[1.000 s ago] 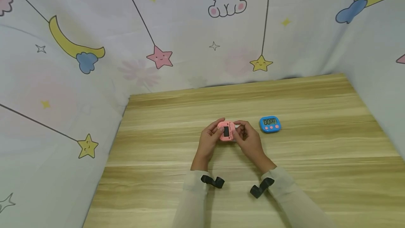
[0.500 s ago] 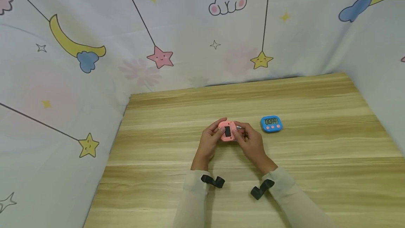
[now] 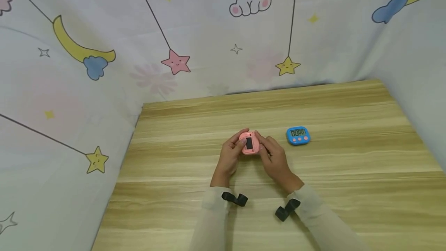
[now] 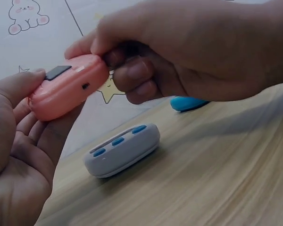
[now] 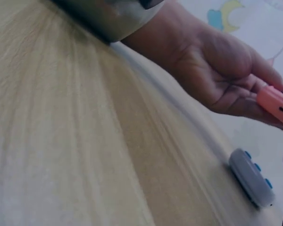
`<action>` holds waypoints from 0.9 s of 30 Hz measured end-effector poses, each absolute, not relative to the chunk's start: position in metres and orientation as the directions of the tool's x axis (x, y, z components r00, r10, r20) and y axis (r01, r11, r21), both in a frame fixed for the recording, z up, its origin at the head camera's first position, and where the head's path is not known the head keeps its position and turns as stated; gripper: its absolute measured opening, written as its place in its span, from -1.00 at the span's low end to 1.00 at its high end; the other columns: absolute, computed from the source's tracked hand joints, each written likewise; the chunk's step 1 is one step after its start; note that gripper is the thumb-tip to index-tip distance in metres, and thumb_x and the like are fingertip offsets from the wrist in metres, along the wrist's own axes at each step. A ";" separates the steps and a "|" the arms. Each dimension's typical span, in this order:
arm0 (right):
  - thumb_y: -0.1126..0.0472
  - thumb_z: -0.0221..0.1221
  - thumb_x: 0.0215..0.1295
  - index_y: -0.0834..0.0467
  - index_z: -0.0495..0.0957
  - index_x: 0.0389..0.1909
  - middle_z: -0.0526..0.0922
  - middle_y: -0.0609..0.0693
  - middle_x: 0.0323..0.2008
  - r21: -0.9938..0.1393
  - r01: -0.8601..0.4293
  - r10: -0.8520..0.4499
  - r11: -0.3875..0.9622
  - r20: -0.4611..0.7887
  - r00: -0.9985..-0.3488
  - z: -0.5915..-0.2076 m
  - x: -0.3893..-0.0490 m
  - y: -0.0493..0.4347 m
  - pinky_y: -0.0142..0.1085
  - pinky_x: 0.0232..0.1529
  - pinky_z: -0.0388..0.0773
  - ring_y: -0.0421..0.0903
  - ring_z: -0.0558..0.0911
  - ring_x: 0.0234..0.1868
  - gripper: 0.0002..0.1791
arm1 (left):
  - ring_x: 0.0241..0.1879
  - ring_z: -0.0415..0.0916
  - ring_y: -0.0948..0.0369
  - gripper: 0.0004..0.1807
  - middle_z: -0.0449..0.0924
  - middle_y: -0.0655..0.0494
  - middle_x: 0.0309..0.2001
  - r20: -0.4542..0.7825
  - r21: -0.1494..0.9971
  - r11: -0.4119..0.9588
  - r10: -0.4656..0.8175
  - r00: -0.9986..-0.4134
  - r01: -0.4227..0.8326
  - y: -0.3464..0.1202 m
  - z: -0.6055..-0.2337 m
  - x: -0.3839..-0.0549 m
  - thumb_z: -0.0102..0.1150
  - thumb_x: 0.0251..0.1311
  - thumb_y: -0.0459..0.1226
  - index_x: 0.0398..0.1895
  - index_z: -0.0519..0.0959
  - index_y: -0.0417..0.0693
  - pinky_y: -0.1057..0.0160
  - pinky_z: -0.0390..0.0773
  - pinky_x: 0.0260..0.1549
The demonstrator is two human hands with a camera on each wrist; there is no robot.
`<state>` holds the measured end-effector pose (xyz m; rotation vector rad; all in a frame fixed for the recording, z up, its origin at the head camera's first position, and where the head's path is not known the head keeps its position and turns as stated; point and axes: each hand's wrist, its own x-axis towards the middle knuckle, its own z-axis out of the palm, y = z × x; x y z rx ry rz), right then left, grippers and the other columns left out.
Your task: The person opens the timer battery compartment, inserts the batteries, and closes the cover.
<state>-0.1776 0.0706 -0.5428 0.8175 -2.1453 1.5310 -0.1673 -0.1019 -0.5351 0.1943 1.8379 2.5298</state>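
Observation:
A pink digital timer (image 3: 253,143) is held above the table, its back with a dark rectangle turned up. My left hand (image 3: 230,156) grips its left side, thumb on the back and fingers underneath. At the right edge, my right hand (image 3: 277,161) pinches the casing with index finger and thumb; the other fingers are curled in. A small dark slot shows in the pink timer's side (image 4: 66,99) in the left wrist view. Below the hands, a white timer (image 4: 125,153) with blue buttons rests on the table, mostly hidden in the head view.
A blue timer (image 3: 298,136) with pink buttons lies to the right of the hands, display up. The wood-grain table (image 3: 181,158) meets a white printed cloth (image 3: 209,30) at the back and sides. Each sleeve carries a black wrist band (image 3: 234,199).
My right index finger has shifted to the upper right corner of the pink timer, and the thumb has slid off its back to the lower right edge. My left hand keeps its grip.

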 end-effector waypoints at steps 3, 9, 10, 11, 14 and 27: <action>0.44 0.07 0.36 0.20 0.46 0.28 0.39 -0.07 -0.46 -0.745 -0.636 -0.260 0.204 0.585 -0.768 -0.544 -0.179 0.072 -0.43 -0.51 0.24 -0.23 0.27 -0.49 -0.53 | 0.01 0.56 0.15 -0.57 0.56 -0.13 0.10 0.093 0.948 -0.312 0.077 -0.993 0.064 -0.102 -0.536 -0.169 0.03 0.43 -0.25 0.32 0.42 -0.16 0.30 0.58 -0.13; 0.54 0.03 0.35 0.32 0.42 0.27 0.55 0.13 -0.31 -0.839 -0.543 -0.312 0.042 0.505 -0.805 -0.542 -0.181 0.077 -0.46 -0.34 0.36 -0.27 0.40 -0.35 -0.54 | 0.05 0.54 0.15 -0.55 0.54 -0.11 0.14 0.104 0.934 -0.351 0.101 -0.989 0.062 -0.103 -0.536 -0.168 0.00 0.45 -0.27 0.34 0.38 -0.19 0.28 0.57 -0.09; 0.55 0.01 0.36 0.35 0.41 0.27 0.59 0.19 -0.20 -0.854 -0.520 -0.327 0.007 0.489 -0.808 -0.538 -0.180 0.077 -0.49 -0.24 0.40 -0.29 0.47 -0.25 -0.54 | 0.06 0.54 0.15 -0.55 0.53 -0.11 0.14 0.109 0.930 -0.363 0.107 -0.988 0.064 -0.103 -0.535 -0.168 -0.01 0.45 -0.28 0.35 0.37 -0.20 0.28 0.57 -0.08; 0.55 0.00 0.37 0.38 0.40 0.27 0.59 0.26 -0.09 -0.867 -0.498 -0.343 -0.025 0.475 -0.810 -0.533 -0.179 0.078 -0.50 -0.13 0.42 -0.30 0.51 -0.12 -0.55 | 0.07 0.53 0.15 -0.55 0.52 -0.11 0.15 0.114 0.926 -0.373 0.112 -0.987 0.065 -0.104 -0.535 -0.167 -0.03 0.46 -0.29 0.35 0.35 -0.22 0.28 0.57 -0.08; 0.55 -0.03 0.38 0.43 0.36 0.27 0.46 0.34 0.19 -0.883 -0.463 -0.383 -0.072 0.453 -0.805 -0.518 -0.174 0.079 -0.45 0.16 0.37 -0.31 0.44 0.22 -0.56 | 0.08 0.53 0.15 -0.56 0.53 -0.09 0.14 0.124 0.914 -0.400 0.117 -0.985 0.067 -0.104 -0.535 -0.167 -0.07 0.47 -0.34 0.35 0.33 -0.28 0.28 0.58 -0.09; 0.44 0.29 0.18 0.31 0.11 0.45 0.38 0.21 -0.32 -0.833 -0.538 -0.458 0.125 0.433 -0.776 -0.502 -0.160 0.072 -0.26 -0.45 0.35 0.08 0.36 -0.40 -0.16 | 0.15 0.49 0.12 -0.59 0.49 -0.03 0.24 0.122 0.947 -0.305 0.055 -0.991 0.099 -0.106 -0.530 -0.170 -0.09 0.48 -0.31 0.33 0.39 -0.19 0.29 0.55 -0.05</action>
